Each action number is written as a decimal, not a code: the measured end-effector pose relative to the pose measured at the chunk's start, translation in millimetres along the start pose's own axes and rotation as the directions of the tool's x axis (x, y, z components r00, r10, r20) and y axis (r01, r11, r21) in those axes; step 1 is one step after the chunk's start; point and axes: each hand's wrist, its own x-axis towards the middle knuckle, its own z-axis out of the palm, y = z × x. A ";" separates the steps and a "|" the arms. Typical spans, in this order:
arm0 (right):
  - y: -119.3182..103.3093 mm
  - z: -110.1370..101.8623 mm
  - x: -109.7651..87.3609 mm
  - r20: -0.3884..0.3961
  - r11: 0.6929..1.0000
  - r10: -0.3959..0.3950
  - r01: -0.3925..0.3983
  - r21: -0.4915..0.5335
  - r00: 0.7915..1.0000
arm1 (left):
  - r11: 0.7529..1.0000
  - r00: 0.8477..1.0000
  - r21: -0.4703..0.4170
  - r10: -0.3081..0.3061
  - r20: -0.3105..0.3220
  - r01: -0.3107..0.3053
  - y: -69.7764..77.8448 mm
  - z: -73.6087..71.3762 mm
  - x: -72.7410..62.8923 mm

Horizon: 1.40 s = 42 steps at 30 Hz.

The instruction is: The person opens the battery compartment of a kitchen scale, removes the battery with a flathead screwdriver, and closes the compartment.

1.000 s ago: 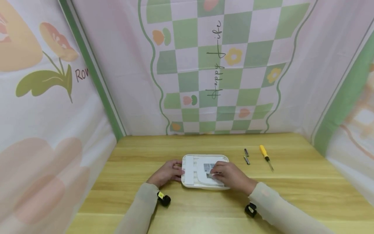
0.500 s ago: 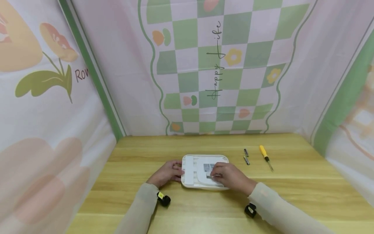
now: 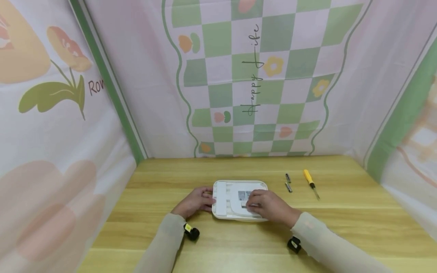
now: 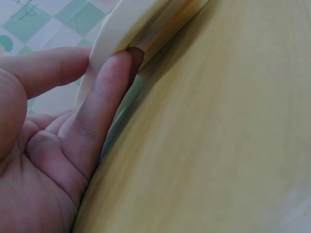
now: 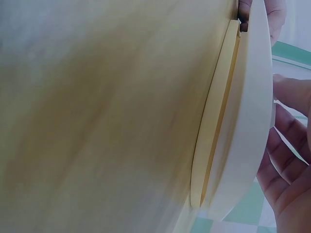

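Observation:
A white, flat plastic device (image 3: 222, 208) with rounded corners lies on the wooden table, its underside facing up. A silver label (image 3: 244, 195) is fixed near its middle. My left hand (image 3: 195, 201) pinches the device's left edge; in the left wrist view, fingers (image 4: 109, 82) lie against its rim. My right hand (image 3: 269, 204) reaches over the right half and pinches a small white piece (image 5: 273, 116) at the device's surface, just below the label. The fingers hide most of that piece and the spot under it, and whether it is seated cannot be told.
Two small batteries (image 3: 288, 187) lie on the table (image 3: 164, 170) to the right of the device. Farther right is a screwdriver (image 3: 309, 180) with a yellow handle. Patterned cloth (image 3: 222, 94) hangs behind the table and along both sides.
My right fingers have shifted slightly at the small white piece, and the dark patch below the label now shows less. The left hand and the device have stayed in place.

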 end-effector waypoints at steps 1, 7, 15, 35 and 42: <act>0.2 0.2 -0.3 0.001 1.000 -0.002 0.002 0.001 1.000 | 1.000 1.000 -0.002 -0.001 0.000 0.001 -0.2 0.0 0.2; 1.7 0.7 -1.5 0.003 1.000 -0.003 0.003 -0.001 1.000 | 1.000 1.000 0.000 -0.001 0.002 0.001 -0.1 0.9 -0.1; 1.5 0.5 -1.3 0.030 1.000 0.005 -0.004 -0.024 1.000 | 1.000 1.000 0.003 -0.005 -0.004 0.005 1.3 2.0 -1.7; 0.8 -4.2 -2.9 0.121 0.994 0.112 -0.109 -0.030 0.986 | 1.000 1.000 -0.008 -0.011 -0.001 0.011 0.5 1.9 -1.9; 1.7 -7.2 -3.2 0.174 0.978 0.202 -0.190 -0.086 0.964 | 1.000 1.000 -0.008 -0.007 0.002 0.007 2.0 1.9 -2.4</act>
